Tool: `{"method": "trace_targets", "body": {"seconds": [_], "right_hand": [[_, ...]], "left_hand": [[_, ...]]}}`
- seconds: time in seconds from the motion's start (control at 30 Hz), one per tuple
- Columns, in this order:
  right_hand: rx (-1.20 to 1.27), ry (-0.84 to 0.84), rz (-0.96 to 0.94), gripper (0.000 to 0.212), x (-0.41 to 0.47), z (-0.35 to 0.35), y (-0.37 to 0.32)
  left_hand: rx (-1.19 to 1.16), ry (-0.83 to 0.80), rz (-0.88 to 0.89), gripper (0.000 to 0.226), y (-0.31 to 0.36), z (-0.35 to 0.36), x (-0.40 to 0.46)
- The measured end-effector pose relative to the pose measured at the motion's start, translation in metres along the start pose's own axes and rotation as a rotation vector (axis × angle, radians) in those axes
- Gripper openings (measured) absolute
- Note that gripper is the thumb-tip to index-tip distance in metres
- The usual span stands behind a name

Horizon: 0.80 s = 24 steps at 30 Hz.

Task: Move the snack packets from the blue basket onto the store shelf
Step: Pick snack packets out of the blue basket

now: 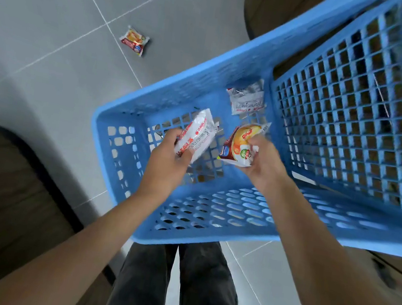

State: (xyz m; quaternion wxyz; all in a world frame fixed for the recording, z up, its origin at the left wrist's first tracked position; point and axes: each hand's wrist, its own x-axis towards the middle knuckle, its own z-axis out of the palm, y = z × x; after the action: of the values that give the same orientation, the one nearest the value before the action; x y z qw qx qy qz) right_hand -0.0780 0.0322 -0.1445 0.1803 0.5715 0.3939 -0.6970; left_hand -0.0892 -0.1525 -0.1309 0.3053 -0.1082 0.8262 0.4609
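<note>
1. Blue basket (225,209): tilted plastic crate with lattice walls, raised above the grey tiled floor (42,35); both forearms reach into it from below.
2. Left hand (166,165): arm extended forward, fingers curled round a white packet with red lettering (199,133), held above the basket bottom.
3. Right hand (261,162): wrist bent inward, fingers and thumb gripping an orange-and-red snack packet (241,143) inside the basket.
4. A white packet (246,99) lies loose against the basket's far wall, apart from both hands.
5. One red-and-yellow packet (134,40) lies on the floor, well apart from the basket.
</note>
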Motion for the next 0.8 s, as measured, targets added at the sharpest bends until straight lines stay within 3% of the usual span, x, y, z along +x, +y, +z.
{"method": "trace_targets", "body": {"seconds": [0.07, 0.17, 0.27, 0.37, 0.43, 0.63, 0.73, 0.8], "right_hand": [[0.054, -0.140, -0.003, 0.021, -0.026, 0.004, 0.004], [0.104, -0.323, -0.056, 0.029, -0.056, 0.009, 0.010], [0.170, -0.400, -0.106, 0.032, -0.073, 0.007, 0.012], [0.193, -0.446, -0.086, 0.077, -0.080, -0.005, 0.010], [0.124, -0.479, -0.096, 0.087, -0.087, -0.008, 0.007], [-0.133, -0.258, -0.259, 0.037, -0.089, -0.006, 0.005], [-0.177, -0.260, -0.264, 0.031, -0.089, -0.007, 0.005], [-0.189, -0.288, -0.263, 0.031, -0.089, -0.007, 0.008]], "left_hand": [[0.051, 0.049, 0.190, 0.030, 0.014, -0.007, -0.012], [0.166, -0.036, 0.458, 0.041, 0.033, -0.010, -0.031], [0.284, -0.141, 0.562, 0.049, 0.039, -0.009, -0.044], [0.313, -0.174, 0.588, 0.051, 0.041, -0.010, -0.054], [0.333, -0.209, 0.600, 0.050, 0.042, -0.013, -0.059], [0.263, -0.274, 0.619, 0.037, 0.045, -0.019, -0.061], [0.262, -0.090, 0.584, 0.041, 0.050, -0.018, -0.055], [0.177, -0.097, 0.439, 0.048, 0.055, -0.016, -0.049]]}}
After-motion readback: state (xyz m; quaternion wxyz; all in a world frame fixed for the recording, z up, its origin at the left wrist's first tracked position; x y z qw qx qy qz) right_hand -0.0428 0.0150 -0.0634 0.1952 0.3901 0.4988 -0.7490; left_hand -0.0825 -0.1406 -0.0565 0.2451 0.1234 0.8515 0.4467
